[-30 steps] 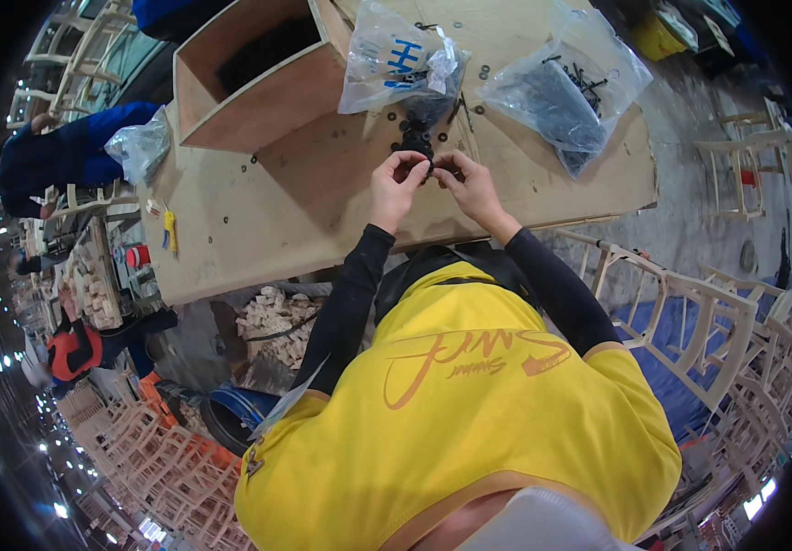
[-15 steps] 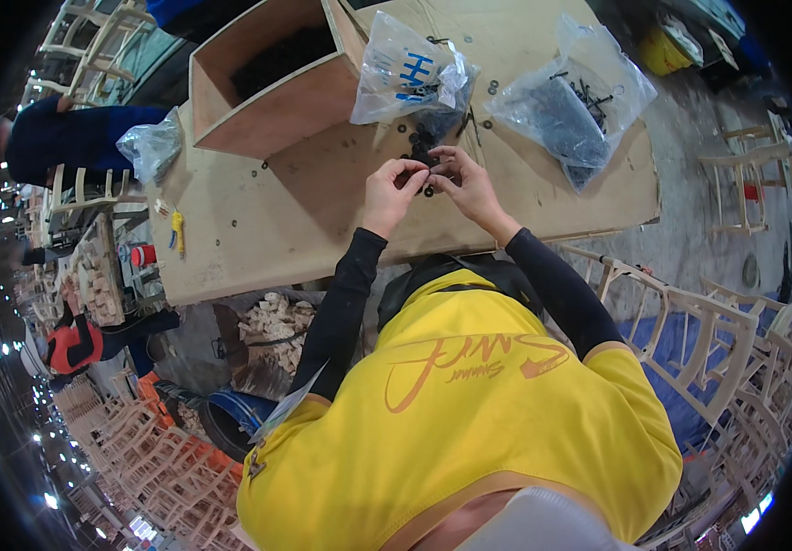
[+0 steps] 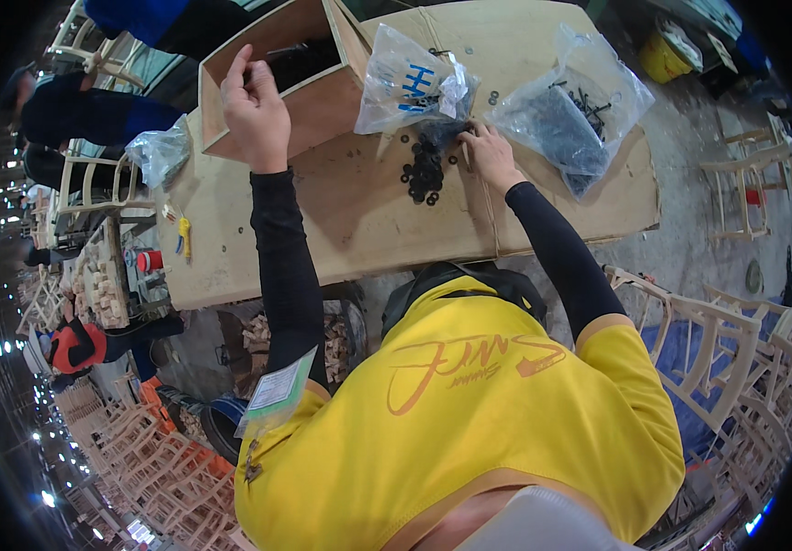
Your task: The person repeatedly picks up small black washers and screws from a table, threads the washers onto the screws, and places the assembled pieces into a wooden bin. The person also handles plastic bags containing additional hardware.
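My left hand (image 3: pixel 258 115) is raised over the near side of an open wooden box (image 3: pixel 217 115). Its index finger is stretched and the others are bent; I see nothing held in it. Dark parts (image 3: pixel 304 62) lie in the box. On the table, my right hand (image 3: pixel 490 154) has its fingertips drawn together at the mouth of a clear plastic bag (image 3: pixel 387 87) with blue marking. What those fingers pinch is too small to make out. Left of them lies a loose pile of black washers (image 3: pixel 426 170).
A second clear bag (image 3: pixel 561 124) holding black bolts and washers lies at the right of the cardboard-covered table (image 3: pixel 341 248). At the left are another plastic bag (image 3: pixel 159 151) and a yellow-handled tool (image 3: pixel 183 237). Wooden chair frames (image 3: pixel 690 340) stand behind on the right; people work at the left.
My hands were together over the washers and have parted. The left has moved up and left to the box, the right slightly right to the bag. The washer pile is now uncovered.
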Action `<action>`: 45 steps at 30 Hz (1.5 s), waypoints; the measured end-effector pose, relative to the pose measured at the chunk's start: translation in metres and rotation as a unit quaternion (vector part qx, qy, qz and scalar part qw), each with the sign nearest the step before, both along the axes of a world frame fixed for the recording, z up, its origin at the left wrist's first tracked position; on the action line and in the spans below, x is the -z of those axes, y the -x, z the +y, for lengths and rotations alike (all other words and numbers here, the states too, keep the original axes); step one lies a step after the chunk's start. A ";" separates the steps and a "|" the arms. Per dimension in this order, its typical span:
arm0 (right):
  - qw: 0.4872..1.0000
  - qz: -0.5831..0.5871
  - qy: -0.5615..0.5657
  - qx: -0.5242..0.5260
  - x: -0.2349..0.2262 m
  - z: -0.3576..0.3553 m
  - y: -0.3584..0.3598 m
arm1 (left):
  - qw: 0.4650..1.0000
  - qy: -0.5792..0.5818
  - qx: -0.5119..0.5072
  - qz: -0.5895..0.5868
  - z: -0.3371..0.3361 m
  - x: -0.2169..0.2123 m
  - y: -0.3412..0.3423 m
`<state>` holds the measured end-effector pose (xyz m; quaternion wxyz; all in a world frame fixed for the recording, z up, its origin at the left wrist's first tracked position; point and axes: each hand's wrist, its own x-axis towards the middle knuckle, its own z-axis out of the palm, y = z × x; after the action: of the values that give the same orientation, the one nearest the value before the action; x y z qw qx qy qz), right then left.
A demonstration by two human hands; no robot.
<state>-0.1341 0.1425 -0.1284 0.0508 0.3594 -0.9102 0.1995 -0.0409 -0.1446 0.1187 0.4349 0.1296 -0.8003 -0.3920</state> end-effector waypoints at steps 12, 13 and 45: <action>0.877 -0.320 0.358 -0.007 -0.052 -0.009 -0.047 | 0.849 -0.343 0.297 -0.270 0.100 0.137 -0.038; 0.847 -0.349 0.401 -0.021 -0.055 -0.011 -0.056 | 0.859 -0.329 0.288 -0.266 0.106 0.142 -0.038; 0.919 -0.070 0.326 0.209 -0.069 0.093 0.021 | 0.985 -0.123 0.066 0.104 0.019 -0.009 0.020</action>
<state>-0.1549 0.2356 -0.0596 0.1420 0.1100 -0.8503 0.4947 -0.0607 -0.1256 0.1278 0.4693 0.0873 -0.7036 -0.5264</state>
